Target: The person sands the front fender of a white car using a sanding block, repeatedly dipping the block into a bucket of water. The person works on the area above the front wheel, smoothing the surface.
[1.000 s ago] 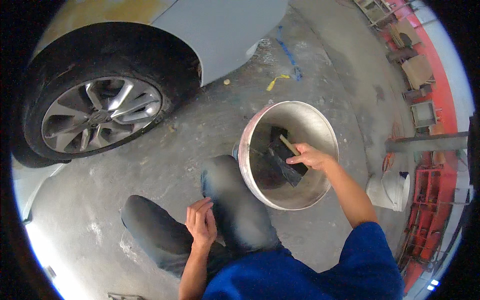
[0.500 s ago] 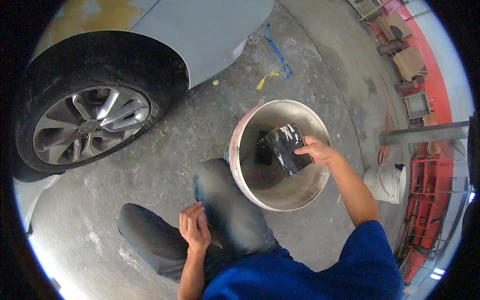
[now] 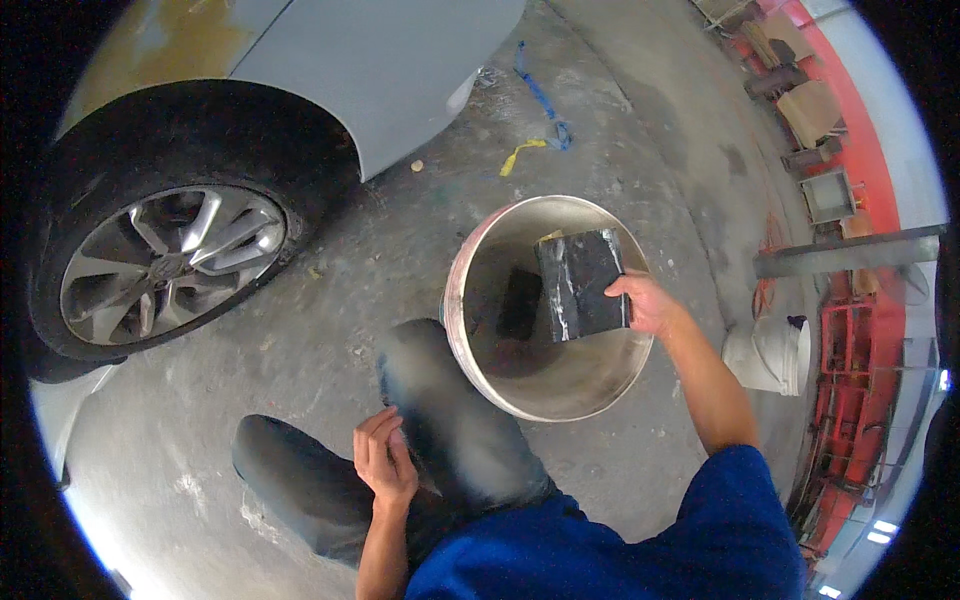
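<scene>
Gripping the black pad (image 3: 582,288) by its right edge, your right hand (image 3: 646,302) is closed on it at the bucket's (image 3: 600,387) mouth, near the rim's right side. A dark oblong (image 3: 519,303) shows inside, left of the pad. Your left hand (image 3: 386,456), well apart from the pad, is near your right knee (image 3: 418,352), fingers half curled; whether it holds anything cannot be told.

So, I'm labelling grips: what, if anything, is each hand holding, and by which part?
The right hand holds a black, white-streaked rectangular pad by its right edge, thumb on top. The left hand shows nothing held.
</scene>
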Motion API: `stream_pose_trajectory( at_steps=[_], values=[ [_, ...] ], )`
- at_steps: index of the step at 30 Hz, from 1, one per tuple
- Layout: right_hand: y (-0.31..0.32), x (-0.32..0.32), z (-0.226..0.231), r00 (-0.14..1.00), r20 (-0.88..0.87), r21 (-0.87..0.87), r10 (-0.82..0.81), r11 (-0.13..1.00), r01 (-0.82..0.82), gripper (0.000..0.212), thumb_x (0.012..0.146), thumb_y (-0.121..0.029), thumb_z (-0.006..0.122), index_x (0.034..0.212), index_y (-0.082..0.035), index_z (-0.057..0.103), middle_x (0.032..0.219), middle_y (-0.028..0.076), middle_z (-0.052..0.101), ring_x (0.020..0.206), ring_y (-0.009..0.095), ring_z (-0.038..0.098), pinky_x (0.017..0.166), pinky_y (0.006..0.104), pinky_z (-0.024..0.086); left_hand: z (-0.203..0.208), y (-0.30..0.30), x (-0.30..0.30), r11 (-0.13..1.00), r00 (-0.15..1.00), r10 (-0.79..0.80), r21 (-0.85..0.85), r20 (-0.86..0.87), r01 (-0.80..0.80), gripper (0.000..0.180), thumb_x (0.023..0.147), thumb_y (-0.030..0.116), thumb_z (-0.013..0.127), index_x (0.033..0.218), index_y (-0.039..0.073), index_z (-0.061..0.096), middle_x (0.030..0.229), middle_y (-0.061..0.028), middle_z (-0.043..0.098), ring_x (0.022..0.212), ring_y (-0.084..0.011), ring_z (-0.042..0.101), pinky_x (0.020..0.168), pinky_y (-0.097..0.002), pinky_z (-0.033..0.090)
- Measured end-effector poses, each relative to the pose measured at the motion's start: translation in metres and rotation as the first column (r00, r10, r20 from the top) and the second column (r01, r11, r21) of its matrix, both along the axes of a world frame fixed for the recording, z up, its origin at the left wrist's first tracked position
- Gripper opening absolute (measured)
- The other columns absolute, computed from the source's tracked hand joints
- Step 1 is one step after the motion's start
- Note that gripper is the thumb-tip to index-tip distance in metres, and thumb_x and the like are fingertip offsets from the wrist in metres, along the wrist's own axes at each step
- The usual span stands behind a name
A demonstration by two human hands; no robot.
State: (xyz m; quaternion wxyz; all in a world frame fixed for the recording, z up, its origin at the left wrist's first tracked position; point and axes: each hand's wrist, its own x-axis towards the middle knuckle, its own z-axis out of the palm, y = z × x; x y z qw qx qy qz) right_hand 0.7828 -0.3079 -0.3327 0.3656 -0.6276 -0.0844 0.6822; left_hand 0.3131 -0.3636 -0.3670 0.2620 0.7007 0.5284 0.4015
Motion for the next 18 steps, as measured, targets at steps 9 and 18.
stream_pose_trajectory(
  at_steps=[9,18],
  values=[
    [-0.011,-0.021,0.046,0.958,-0.249,0.123,-0.141,0.977,0.176,0.044,0.083,-0.01,0.061,0.123,0.009,0.065,0.11,0.021,0.076,0.097,0.035,0.077,0.091,0.0515,0.063,0.063,0.039,0.065,0.897,0.891,-0.175,-0.306,0.418,0.319,0.024,0.105,0.005,0.056,0.123,-0.005,0.067,0.127,-0.0194,0.071,0.114,-0.0269,0.07,0.099,-0.0377,0.056],
    [-0.023,-0.028,0.056,0.944,-0.313,0.189,-0.104,0.967,0.169,0.042,0.094,-0.016,0.064,0.13,0.004,0.063,0.119,0.017,0.074,0.105,0.033,0.075,0.095,0.05,0.061,0.063,0.104,0.182,0.35,0.429,0.326,-0.529,0.842,0.773,0.042,0.107,0.014,0.064,0.146,0.003,0.056,0.122,-0.0049,0.07,0.11,-0.0131,0.067,0.101,-0.0318,0.053]
  ],
)
